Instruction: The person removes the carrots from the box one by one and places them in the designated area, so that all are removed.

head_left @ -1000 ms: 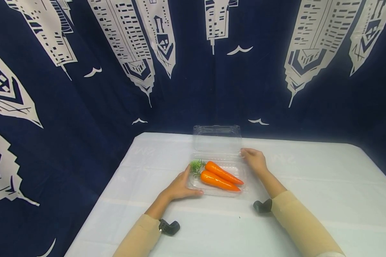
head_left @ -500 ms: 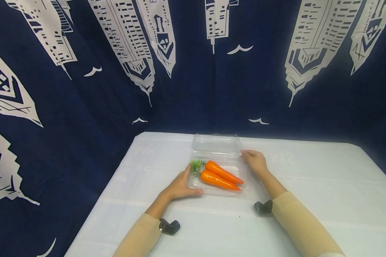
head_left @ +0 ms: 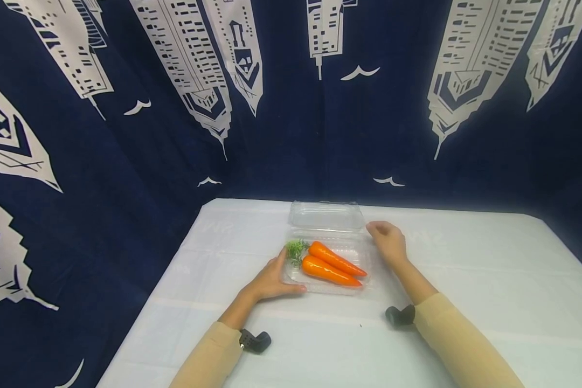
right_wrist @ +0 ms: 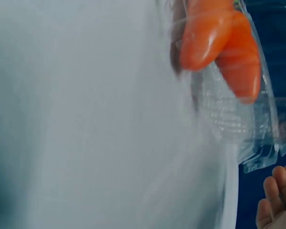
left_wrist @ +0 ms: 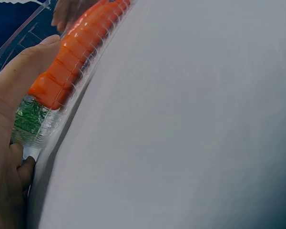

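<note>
A clear plastic clamshell container (head_left: 330, 290) lies on the white table with its lid (head_left: 326, 216) folded back on the far side. In its base are two orange carrots, a rear one (head_left: 338, 260) and a front one (head_left: 331, 272), their green tops (head_left: 297, 250) at the left end. My left hand (head_left: 269, 281) holds the container's near left corner, thumb along the front and fingers along the left side. Beside the lid's right end is my right hand (head_left: 389, 242), fingers loosely bent; the right wrist view has its fingers (right_wrist: 276, 191) apart from the plastic.
White cloth covers the table (head_left: 470, 302). Behind and to the left hangs a dark blue curtain (head_left: 291, 145) printed with white buildings and birds. A dark wrist device sits by each sleeve, one left (head_left: 255, 342) and one right (head_left: 400, 316).
The lid has tipped back from a steeper angle to lie flatter. My right hand has come off its edge and moved slightly right and away. My left hand stays in place.
</note>
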### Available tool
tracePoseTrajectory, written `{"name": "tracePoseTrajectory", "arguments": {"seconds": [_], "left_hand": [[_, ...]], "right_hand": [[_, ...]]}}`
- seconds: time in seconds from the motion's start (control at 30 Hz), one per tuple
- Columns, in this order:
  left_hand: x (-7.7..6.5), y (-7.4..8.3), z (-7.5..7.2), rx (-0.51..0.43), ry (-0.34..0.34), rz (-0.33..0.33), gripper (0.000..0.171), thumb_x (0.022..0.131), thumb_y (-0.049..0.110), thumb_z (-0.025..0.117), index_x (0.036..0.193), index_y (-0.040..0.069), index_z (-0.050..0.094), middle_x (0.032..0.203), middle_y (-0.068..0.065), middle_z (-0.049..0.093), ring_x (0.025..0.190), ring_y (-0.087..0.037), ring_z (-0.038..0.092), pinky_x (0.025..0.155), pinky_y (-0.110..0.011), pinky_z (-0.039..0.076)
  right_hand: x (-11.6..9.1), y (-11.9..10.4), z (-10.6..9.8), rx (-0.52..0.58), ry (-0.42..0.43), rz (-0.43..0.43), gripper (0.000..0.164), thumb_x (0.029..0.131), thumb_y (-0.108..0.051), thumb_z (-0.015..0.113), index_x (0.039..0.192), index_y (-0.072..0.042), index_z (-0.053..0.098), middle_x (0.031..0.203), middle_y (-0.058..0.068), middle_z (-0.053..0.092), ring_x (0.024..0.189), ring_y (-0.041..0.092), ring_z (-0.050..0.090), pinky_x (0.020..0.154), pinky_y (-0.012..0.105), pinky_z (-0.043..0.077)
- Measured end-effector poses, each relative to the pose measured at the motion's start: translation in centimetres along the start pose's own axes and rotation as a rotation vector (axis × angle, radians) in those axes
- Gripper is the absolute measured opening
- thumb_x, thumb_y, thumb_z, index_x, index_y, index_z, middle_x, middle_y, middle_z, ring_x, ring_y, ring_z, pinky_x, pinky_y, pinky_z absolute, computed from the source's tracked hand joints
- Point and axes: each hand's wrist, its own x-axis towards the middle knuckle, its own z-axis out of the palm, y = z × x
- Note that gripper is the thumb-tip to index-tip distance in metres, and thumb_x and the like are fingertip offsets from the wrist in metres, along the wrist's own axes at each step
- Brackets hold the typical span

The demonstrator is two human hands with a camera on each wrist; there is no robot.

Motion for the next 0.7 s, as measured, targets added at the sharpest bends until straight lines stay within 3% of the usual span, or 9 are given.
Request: {"name": "tracePoseTrajectory", "arguments": {"seconds": [0.2,0.43,0.7], "left_hand": [[0.0,-0.1,0.0,-0.005,-0.001,-0.001,0.127,0.061,0.067,0.071,0.148,0.006,0.003,0.150,-0.016,0.019,0.134,-0.032,0.024,0.105,-0.048,0.025],[0.0,-0.2,0.0,-0.016,0.004,0.005,0.126,0.061,0.066,0.072,0.148,0.007,0.003,0.150,-0.016,0.018,0.134,-0.032,0.024,0.105,-0.049,0.025],[0.1,-0.3,0.0,-0.010,0.000,-0.002,0.125,0.062,0.067,0.071,0.149,0.008,0.003,0.151,-0.014,0.019,0.134,-0.031,0.024,0.106,-0.047,0.025]], "right_hand": [[-0.8,-1.7,0.5,0.052,-0.001,-0.088,0.040,0.093,-0.029,0.055,0.118,0.002,0.058,0.115,0.021,0.059,0.105,0.034,0.054,0.089,0.045,0.045],[-1.7,-3.4,1.9,0.003,-0.103,-0.181,0.039,0.093,-0.029,0.056,0.120,-0.001,0.058,0.109,0.018,0.062,0.101,0.032,0.056,0.087,0.045,0.047],[-2.4,-4.1,3.3,-0.069,-0.241,-0.213,0.039,0.091,-0.030,0.058,0.122,-0.006,0.057,0.104,0.013,0.062,0.095,0.029,0.056,0.082,0.042,0.049]]}}
